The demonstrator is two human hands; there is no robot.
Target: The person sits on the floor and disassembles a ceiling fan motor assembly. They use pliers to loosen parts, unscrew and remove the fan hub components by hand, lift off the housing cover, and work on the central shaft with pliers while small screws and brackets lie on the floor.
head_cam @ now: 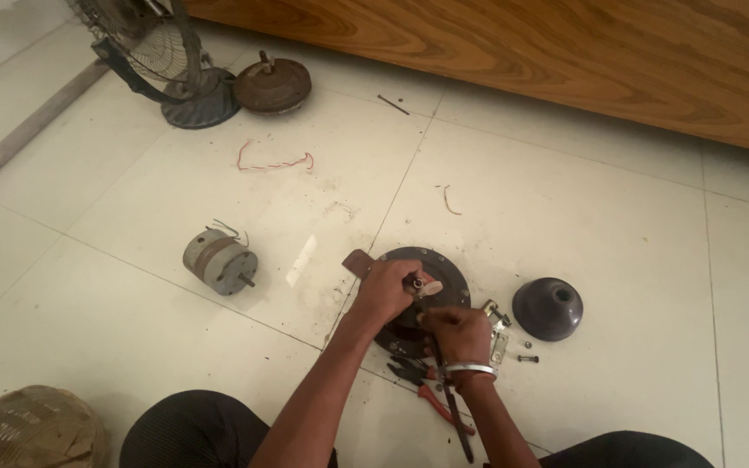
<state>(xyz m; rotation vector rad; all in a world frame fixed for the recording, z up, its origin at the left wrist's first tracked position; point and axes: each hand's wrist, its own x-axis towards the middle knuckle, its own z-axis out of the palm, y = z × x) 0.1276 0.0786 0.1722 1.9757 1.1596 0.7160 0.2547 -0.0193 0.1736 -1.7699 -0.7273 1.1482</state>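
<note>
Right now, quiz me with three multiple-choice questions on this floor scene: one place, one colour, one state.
1. Where is the small grey motor? A left of the round disc B on the disc C by the dome cover
2. What colour are the pliers' handles? A blue B red C green
3. What is the left hand doing? A resting on the floor B gripping the disc's centre C holding the pliers

A: it lies apart, leftward. B: red handles show below the right hand. B: fingers close on the hub.
</note>
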